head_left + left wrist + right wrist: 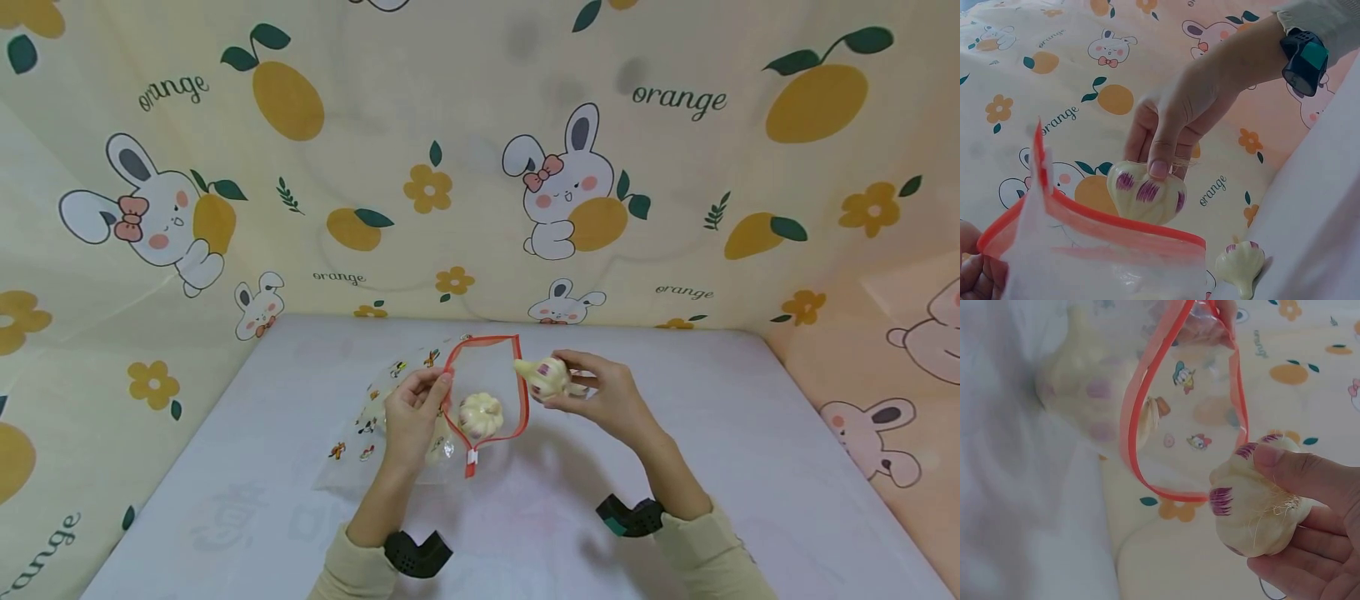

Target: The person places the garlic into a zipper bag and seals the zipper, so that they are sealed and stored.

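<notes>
1. Your right grip (603, 396) has the garlic bulb (551, 380) beside the red-rimmed bag (526, 400); bad angle, stem (529, 369) could snag.
2. Your left grip (414, 407) pinches the bag; go slack, it might flop closed, tbh.

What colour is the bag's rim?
The bag's rim is orange-red, clearest in the right wrist view.

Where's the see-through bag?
In the head view, the bag is mostly left of centre, its red rim between the left hand and right hand.
</notes>
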Demonstrator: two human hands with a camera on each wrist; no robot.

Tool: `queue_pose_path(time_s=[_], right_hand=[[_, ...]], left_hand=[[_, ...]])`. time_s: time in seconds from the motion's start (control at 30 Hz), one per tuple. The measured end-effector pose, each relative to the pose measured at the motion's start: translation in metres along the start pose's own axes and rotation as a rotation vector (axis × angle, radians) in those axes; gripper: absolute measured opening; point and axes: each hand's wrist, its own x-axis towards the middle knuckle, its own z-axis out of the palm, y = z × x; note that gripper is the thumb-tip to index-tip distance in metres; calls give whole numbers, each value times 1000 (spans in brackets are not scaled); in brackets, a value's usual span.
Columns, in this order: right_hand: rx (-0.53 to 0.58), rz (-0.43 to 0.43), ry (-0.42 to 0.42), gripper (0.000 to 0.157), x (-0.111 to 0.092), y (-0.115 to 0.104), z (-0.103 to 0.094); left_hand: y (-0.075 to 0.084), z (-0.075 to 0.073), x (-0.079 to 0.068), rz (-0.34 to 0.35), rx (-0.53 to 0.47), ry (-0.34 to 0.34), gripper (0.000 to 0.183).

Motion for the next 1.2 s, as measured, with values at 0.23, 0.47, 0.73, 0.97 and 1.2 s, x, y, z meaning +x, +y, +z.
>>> queue_pose_path(time_s=[0.23,0.47,0.73,0.97,1.2], right_hand=[[9,7,-11,60,2,0,4],[29,-13,-14,58,4,-2,8],[43,-18,-29,58,8,-3,12],[50,-31,-47,59,10,-4,17],[57,-51,-67,58,12,-1,24]], left_hand=[[-2,0,1,9,-1,3,24],[-1,0,1,-1,-13,2,26],[1,-1,1,0,-14,1,25],[1,-1,1,-7,-10,1,24],[1,-1,0,-1,-5,2,26]])
